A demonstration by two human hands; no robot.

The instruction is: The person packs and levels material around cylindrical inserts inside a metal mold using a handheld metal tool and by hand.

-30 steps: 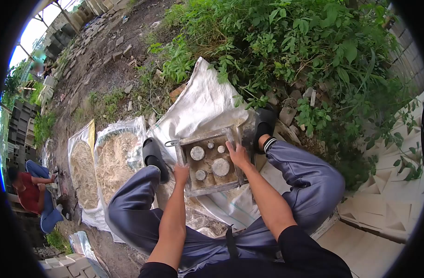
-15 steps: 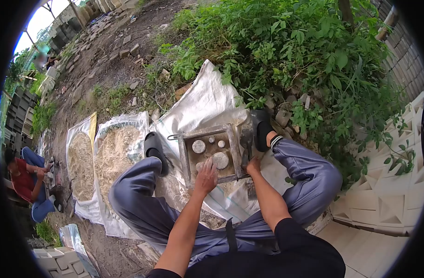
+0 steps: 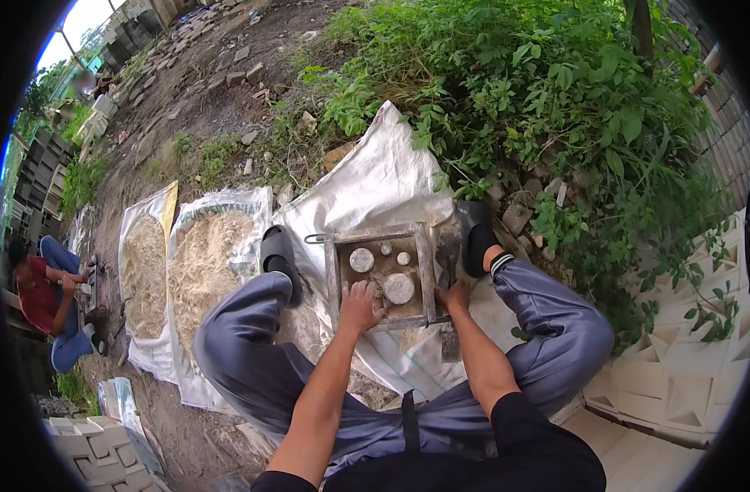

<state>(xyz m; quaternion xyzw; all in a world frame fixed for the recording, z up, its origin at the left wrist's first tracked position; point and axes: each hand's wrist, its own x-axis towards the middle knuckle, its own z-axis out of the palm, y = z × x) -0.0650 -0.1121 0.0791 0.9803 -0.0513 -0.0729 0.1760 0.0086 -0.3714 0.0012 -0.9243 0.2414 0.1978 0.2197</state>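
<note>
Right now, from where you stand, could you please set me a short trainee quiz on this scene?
1. Multiple choice: which hand reaches over the near edge of the square frame?
a) the left hand
b) the right hand
c) neither
2. True or false: the white sheet lies under the frame.
3. Fill in the blank: on the person's left, beyond the left leg, lie ____ heaps of pale, sandy material.

Key: 1 a; 2 true; 3 two.
</note>
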